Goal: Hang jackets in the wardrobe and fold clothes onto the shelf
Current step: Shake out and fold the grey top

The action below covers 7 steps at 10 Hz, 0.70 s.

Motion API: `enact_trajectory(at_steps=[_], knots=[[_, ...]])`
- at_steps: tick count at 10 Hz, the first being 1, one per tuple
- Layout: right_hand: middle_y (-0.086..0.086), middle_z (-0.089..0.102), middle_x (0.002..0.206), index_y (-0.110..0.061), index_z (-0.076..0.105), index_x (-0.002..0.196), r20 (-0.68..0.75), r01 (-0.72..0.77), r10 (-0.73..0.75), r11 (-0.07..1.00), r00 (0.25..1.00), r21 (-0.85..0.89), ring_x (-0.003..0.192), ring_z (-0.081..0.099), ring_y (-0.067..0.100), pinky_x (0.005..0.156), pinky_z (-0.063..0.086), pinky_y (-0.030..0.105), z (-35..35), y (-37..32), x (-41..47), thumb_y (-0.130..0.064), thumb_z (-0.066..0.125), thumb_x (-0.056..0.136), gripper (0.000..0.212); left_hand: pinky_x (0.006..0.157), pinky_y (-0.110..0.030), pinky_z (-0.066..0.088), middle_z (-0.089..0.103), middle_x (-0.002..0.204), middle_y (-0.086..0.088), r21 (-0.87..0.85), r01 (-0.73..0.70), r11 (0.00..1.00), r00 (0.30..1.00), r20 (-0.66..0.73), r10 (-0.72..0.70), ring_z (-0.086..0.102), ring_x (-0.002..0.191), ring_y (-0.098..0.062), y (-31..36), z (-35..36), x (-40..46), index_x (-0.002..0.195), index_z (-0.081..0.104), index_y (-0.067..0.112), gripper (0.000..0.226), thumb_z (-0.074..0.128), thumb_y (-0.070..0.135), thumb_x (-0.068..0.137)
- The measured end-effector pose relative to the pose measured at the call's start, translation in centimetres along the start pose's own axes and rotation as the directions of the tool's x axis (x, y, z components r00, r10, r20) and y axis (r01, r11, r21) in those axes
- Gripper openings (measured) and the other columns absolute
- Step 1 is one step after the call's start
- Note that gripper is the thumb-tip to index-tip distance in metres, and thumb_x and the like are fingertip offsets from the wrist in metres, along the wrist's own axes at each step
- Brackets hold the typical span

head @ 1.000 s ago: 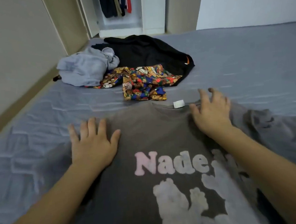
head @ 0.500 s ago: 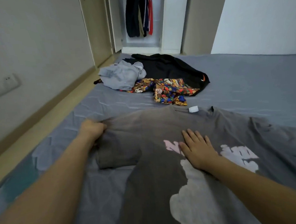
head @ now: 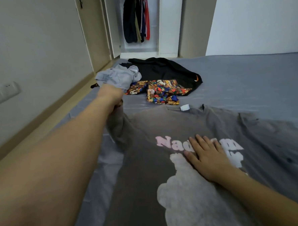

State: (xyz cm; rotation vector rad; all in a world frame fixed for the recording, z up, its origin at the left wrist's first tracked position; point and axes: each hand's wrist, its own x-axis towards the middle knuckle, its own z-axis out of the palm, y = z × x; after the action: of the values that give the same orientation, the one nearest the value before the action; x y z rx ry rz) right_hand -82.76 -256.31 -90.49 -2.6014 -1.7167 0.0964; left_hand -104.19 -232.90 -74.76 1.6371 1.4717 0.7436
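Grey tee (head: 189, 127), lying mid-bed (head: 247, 82): being pinned by right hand (head: 208, 159), fingers flat and together on the print, while left hand (head: 111, 97), fingers clamped on the sleeve, lifting it, probably for folding inward.

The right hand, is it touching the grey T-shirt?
Touching. The head view shows the right hand lying flat, fingers straight, on the printed chest of the grey T-shirt, with no gap.
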Motion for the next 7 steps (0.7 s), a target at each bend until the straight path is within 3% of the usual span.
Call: enact_trajectory(at_steps=[1, 2, 3, 4, 5, 6, 7], knots=[[-0.001, -0.003, 0.163, -0.031, 0.001, 0.155, -0.045, -0.144, 0.144, 0.99, 0.989, 0.006, 0.149, -0.006, 0.02, 0.119, -0.007, 0.044, 0.0, 2.0, -2.1, -0.065, 0.0, 0.091, 0.072, 0.043, -0.026, 0.05, 0.06, 0.094, -0.016, 0.058, 0.137, 0.989, 0.916, 0.372, -0.149, 0.067, 0.057, -0.021, 1.5, 6.3, -3.0, 0.104, 0.053, 0.006, 0.021, 0.057, 0.024, 0.092], [0.0, -0.005, 0.163, -0.031, 0.0, 0.154, -0.024, -0.264, 0.265, 0.963, 0.964, 0.058, 0.149, -0.008, 0.023, 0.116, -0.011, 0.048, 0.0, 5.3, -4.0, -0.066, 0.001, 0.091, 0.072, 0.083, -0.041, 0.051, 0.054, 0.128, -0.016, 0.596, -0.236, 0.768, 0.954, 0.293, 0.066, 0.056, 0.112, -0.033, -0.3, 11.0, -4.8, 0.128, 0.05, 0.013, 0.05, 0.054, 0.044, 0.089], [0.005, -0.002, 0.163, -0.029, 0.004, 0.154, 0.032, -0.4, 0.402, 0.894, 0.915, 0.203, 0.149, -0.001, 0.026, 0.119, -0.003, 0.046, -0.1, 9.7, -5.5, -0.065, 0.013, 0.094, 0.071, 0.104, -0.05, 0.032, 0.04, 0.142, -0.014, 0.771, -0.34, 0.539, 0.938, 0.239, 0.249, 0.038, 0.129, -0.034, -3.9, 12.8, -7.3, 0.137, 0.044, 0.018, 0.067, 0.042, 0.06, 0.085], [0.01, 0.007, 0.162, -0.017, 0.019, 0.153, -0.078, -0.547, 0.621, 0.737, 0.78, 0.396, 0.147, 0.006, 0.028, 0.119, 0.008, 0.047, -1.2, 12.9, -6.2, -0.06, 0.033, 0.095, 0.074, 0.11, -0.052, 0.027, 0.04, 0.143, -0.012, 0.804, -0.376, 0.461, 0.9, 0.2, 0.387, 0.036, 0.131, -0.032, -8.5, 14.8, -10.6, 0.135, 0.045, 0.014, 0.06, 0.039, 0.054, 0.09], [0.018, 0.019, 0.156, -0.008, 0.023, 0.15, -0.012, -0.707, 0.864, 0.42, 0.503, 0.569, 0.143, 0.017, 0.036, 0.115, 0.014, 0.049, -3.0, 16.3, -5.7, -0.062, 0.048, 0.087, 0.087, 0.115, -0.056, 0.006, 0.018, 0.159, -0.006, 0.695, -0.323, 0.642, 0.944, 0.186, 0.273, 0.011, 0.146, -0.027, -10.5, 15.6, -12.4, 0.15, 0.025, 0.016, 0.062, 0.032, 0.047, 0.097], [0.024, 0.033, 0.148, 0.002, 0.03, 0.145, 0.233, -0.649, 0.832, 0.186, 0.503, 0.738, 0.137, 0.032, 0.039, 0.115, 0.025, 0.049, -4.5, 19.6, -4.0, -0.046, 0.056, 0.088, 0.079, 0.117, -0.052, -0.005, -0.001, 0.163, -0.004, 0.569, -0.297, 0.767, 0.94, 0.314, 0.131, -0.006, 0.149, -0.026, -9.5, 15.3, -12.0, 0.155, 0.01, 0.018, 0.063, 0.029, 0.043, 0.1], [0.028, 0.041, 0.143, 0.007, 0.038, 0.14, 0.275, -0.588, 0.739, 0.197, 0.615, 0.785, 0.132, 0.041, 0.042, 0.11, 0.035, 0.053, -4.8, 22.8, -1.5, -0.018, 0.05, 0.093, 0.055, 0.118, -0.05, 0.001, 0.004, 0.163, -0.003, 0.543, -0.332, 0.771, 0.921, 0.364, 0.14, 0.001, 0.149, -0.026, -8.1, 14.5, -11.8, 0.154, 0.014, 0.018, 0.061, 0.031, 0.043, 0.102]])
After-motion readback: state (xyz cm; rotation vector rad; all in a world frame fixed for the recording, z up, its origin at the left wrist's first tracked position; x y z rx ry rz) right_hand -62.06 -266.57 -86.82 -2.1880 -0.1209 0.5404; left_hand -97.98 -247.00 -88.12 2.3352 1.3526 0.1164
